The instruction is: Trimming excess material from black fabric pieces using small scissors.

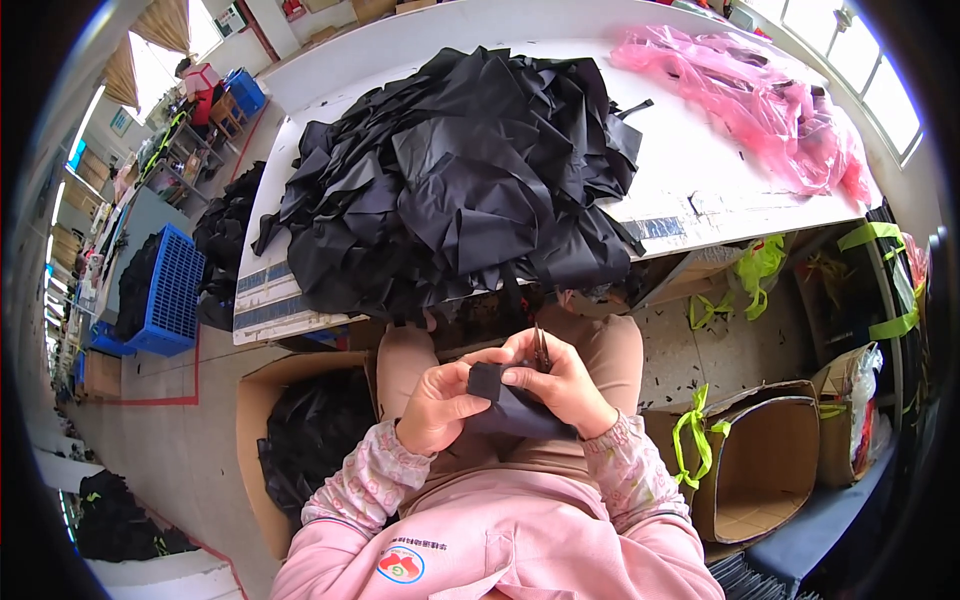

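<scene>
Left hand [437,405]: pinching fabric [508,411]
Right hand [566,388]: pinching it, holding snips [541,350]
Fabric: seemingly being aligned; next likely needing steadiness

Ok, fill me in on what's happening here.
A seated person's left hand and right hand hold a black piece above the lap; a dark pointed tool sticks up from the right hand. A heap of black pieces lies ahead on a white table.
</scene>
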A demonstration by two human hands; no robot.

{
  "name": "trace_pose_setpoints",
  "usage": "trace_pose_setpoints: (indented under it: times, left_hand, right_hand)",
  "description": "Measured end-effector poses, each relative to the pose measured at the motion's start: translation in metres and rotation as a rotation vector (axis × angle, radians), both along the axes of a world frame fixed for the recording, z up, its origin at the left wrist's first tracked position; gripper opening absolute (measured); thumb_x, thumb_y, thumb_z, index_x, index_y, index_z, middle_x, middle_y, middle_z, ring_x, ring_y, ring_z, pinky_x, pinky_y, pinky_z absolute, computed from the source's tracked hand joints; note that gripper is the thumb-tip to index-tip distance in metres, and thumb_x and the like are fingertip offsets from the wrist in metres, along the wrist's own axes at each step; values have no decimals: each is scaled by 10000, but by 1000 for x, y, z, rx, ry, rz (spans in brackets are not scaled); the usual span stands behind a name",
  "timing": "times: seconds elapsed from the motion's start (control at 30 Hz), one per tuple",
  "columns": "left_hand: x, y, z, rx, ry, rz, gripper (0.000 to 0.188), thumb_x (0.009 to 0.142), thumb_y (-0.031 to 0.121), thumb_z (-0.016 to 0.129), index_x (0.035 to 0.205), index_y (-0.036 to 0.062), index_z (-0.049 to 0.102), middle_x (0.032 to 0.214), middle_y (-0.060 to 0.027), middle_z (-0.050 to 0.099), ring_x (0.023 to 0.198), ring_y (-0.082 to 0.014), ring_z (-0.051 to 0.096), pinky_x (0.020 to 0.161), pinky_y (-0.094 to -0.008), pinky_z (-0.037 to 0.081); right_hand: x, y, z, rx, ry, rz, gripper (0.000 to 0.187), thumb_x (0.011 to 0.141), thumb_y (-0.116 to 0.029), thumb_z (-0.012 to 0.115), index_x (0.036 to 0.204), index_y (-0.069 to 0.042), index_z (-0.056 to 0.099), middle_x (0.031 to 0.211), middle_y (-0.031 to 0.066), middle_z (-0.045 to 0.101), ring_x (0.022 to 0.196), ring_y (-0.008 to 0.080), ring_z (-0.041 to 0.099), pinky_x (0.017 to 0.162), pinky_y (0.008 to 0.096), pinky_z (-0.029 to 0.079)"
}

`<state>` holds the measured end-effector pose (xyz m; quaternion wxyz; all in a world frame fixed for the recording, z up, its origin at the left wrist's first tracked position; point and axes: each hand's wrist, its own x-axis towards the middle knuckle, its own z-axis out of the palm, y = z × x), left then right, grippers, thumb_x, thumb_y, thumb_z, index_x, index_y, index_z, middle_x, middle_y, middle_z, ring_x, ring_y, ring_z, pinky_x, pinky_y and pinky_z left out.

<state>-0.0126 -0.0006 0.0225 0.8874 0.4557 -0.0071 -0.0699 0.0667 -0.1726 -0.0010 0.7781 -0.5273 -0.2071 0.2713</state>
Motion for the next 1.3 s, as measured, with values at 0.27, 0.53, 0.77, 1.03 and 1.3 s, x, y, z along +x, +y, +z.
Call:
trace_pose_setpoints:
  times: [0.27,0.53,0.77,1.03,1.3]
  left_hand:
    - [-1,-1,-15,194,-134,204,139,773,-85,607,885,-3,615,939,-52,603,887,-138,578,845,-270,454]
    - [-1,0,-27,501,-217,416,130,824,-111,603,928,-33,601,969,-42,553,869,-100,553,796,-227,447]
    - [-4,-2,-25,516,-176,475,121,815,-102,631,918,-40,613,972,-50,560,860,-110,566,775,-233,458]
    - [-8,-2,-40,609,-201,448,148,786,-115,649,901,-40,595,954,-55,560,847,-114,565,729,-235,463]
    - [-9,-5,-38,593,-228,426,165,780,-113,665,903,-34,589,960,-61,562,853,-120,574,750,-244,478]
  right_hand:
    - [-4,-2,-7,-594,-616,-476,387,812,-140,731,1106,-1,521,1012,154,534,851,330,576,739,375,482]
    - [-40,-5,5,-176,22,-73,165,955,-179,600,1008,-29,557,726,-57,495,587,20,435,509,186,365]
    - [-43,5,-8,-130,146,50,202,966,-233,586,944,-32,583,638,-85,444,501,-2,344,428,179,262]
    - [-40,12,-1,-361,-307,-145,293,884,-232,692,850,16,539,587,83,467,514,97,437,465,286,376]
    - [-39,12,4,-435,-456,-184,291,869,-238,698,880,4,536,600,160,532,480,287,530,462,347,416]
